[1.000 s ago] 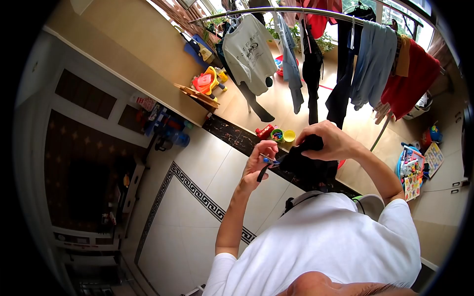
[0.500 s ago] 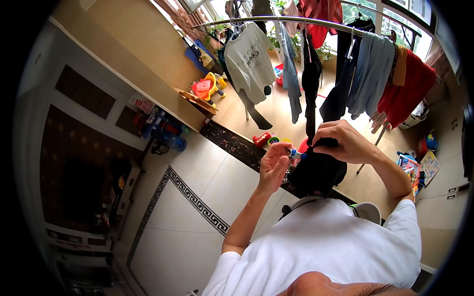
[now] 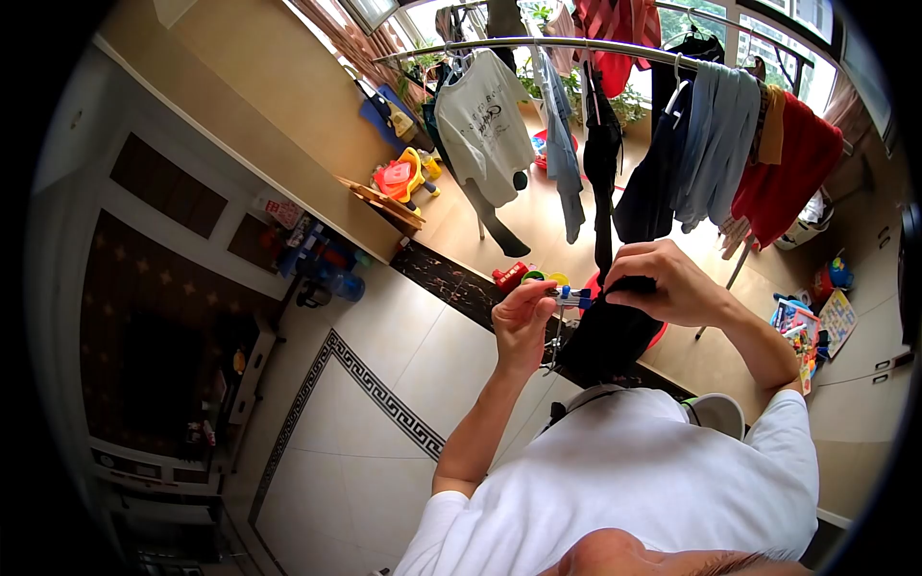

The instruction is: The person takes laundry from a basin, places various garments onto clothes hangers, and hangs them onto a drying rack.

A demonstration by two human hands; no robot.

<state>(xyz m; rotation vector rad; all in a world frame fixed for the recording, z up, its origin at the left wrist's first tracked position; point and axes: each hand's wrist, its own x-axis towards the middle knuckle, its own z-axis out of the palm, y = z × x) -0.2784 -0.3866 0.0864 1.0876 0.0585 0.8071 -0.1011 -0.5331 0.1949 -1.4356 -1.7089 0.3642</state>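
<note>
Left hand (image 3: 523,322): thumb and fingertips pinched on a small blue-and-clear plastic clip fitting (image 3: 574,298), a thin metal wire hook (image 3: 554,348) dangling below. Right hand (image 3: 677,285): fingers curled over the upper edge of a soft, matte black cloth garment (image 3: 610,336). Garment is between the hands, in front of the chest, its left edge meeting the clip's blue end. Whether the clip bites the fabric: cannot tell.

Fingertip grip probably suits so slight a fitting; the high hold likely steadies the edge and lets the cloth's weight draw the folds downward. Cloth limp, rounded at the bottom; clip rigid, glossy.

Outward: smooth round metal rail (image 3: 538,42) ahead, likely high so long pieces hang free. On it, a pale printed long-sleeved shirt (image 3: 485,125) spread by a hanger, blue-grey fabric (image 3: 711,139) in soft vertical folds, a heavy-looking red cloth (image 3: 788,168) draped broadly. Behind the hands, glossy pale floor tiles (image 3: 355,490) with an angular black key-pattern border (image 3: 384,396).
</note>
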